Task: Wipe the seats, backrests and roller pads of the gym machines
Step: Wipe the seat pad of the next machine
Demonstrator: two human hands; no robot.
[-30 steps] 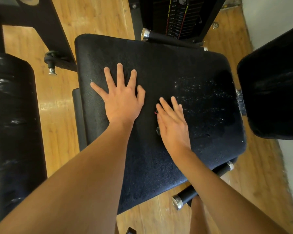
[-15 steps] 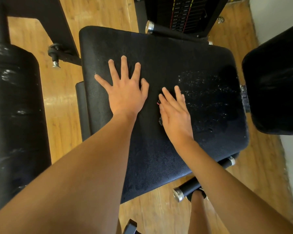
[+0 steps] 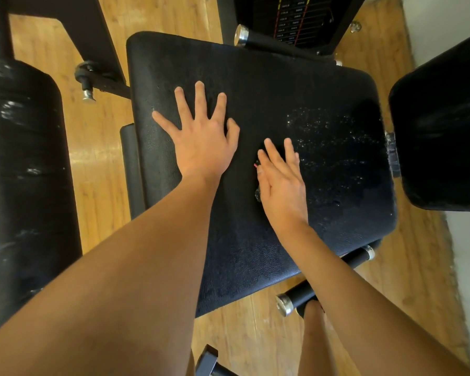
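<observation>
Wood plank floor point(image 3: 98, 164) under the machine. Black padded seat point(image 3: 255, 85) at centre of view, textured cover. Left hand point(image 3: 204, 142) lies flat on the seat's left half, fingers straight and spread, gripping nothing. Right hand point(image 3: 282, 185) lies flat at seat middle, fingers straight and together. A small object point(image 3: 257, 195) shows at its thumb edge; identity unclear. Droplets point(image 3: 337, 137) speckle the seat toward its right edge. Roller pad point(image 3: 19, 172) left of seat, second pad point(image 3: 445, 131) right of seat, weight stack point(image 3: 291, 14) beyond seat.

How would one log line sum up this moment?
left hand: flat on seat pad | right hand: straight-fingered, on it | droplets: beside right hand
</observation>
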